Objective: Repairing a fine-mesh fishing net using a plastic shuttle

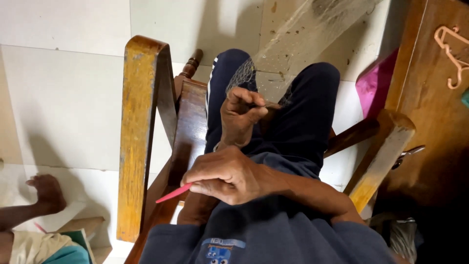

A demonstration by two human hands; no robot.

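I sit in a wooden chair in dark blue trousers, and a fine translucent net stretches from my knees up and away over the floor. My left hand is closed and pinches the net's near edge between my knees. My right hand lies lower, over my lap, with its arm coming in from the right. It grips a thin red netting needle whose tip points down-left past the chair's edge. The two hands are apart, and the right hand hides my left forearm.
The chair's worn yellow-brown left armrest and right armrest flank my legs. On the right are a brown wooden surface with a pink hanger and a magenta object. Another person's arm and hand rest on the white tiled floor at lower left.
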